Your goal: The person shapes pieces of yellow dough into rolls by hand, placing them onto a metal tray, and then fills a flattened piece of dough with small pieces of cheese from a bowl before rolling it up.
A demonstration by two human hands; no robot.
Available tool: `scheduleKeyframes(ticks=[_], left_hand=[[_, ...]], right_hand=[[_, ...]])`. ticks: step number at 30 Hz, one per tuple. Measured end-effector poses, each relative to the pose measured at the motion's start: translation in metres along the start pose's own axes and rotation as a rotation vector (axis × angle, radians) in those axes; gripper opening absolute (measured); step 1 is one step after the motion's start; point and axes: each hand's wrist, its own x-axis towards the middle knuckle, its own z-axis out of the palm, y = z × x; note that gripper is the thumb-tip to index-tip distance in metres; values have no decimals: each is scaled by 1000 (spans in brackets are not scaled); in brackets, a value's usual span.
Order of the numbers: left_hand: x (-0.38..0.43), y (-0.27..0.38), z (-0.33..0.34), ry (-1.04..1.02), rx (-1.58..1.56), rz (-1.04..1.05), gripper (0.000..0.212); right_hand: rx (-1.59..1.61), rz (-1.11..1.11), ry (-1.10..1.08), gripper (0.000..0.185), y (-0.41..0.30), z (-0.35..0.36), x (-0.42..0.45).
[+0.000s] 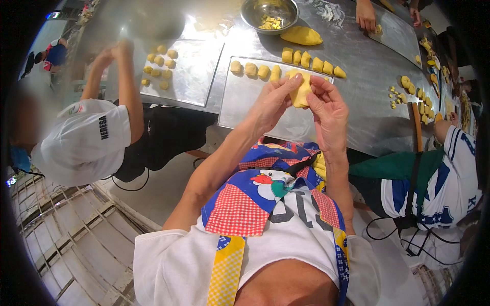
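Between my two hands I hold a flattened piece of yellow dough (301, 91) above a metal baking tray (252, 103). My left hand (273, 101) grips its left side, with the thumb on top. On its right edge are the thumb and fingers of my right hand (330, 109). Several shaped dough pieces (250, 69) sit in a row along the tray's far edge. Just beyond the tray, several cut dough chunks (305, 59) line the steel table (367, 76).
A steel bowl (249, 19) containing yellow cubes (270, 23) stands behind a larger dough lump (302, 35). To the left, a co-worker (88, 130) stands at another tray (191, 72) with dough balls (159, 60). Another person (428, 183) is at right, near more dough pieces (423, 103).
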Motion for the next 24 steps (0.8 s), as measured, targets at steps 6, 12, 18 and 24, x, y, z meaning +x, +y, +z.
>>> scheduleKeyframes(ticks=[6,12,18,24], left_hand=[[5,17,-7,-93,447,431,31],[-12,10,-21,-571,1609,912,49],[-27,-3,-12,-340,1741,1025,58],[-21,-13,-18,-429,1818,948,48]], right_hand=[[-26,69,186,36,7,-3,-11],[1063,383,-117,61,0,-11,-13],[1073,330,-248,70,-1,-11,-5],[544,221,-30,63,-13,10,3]])
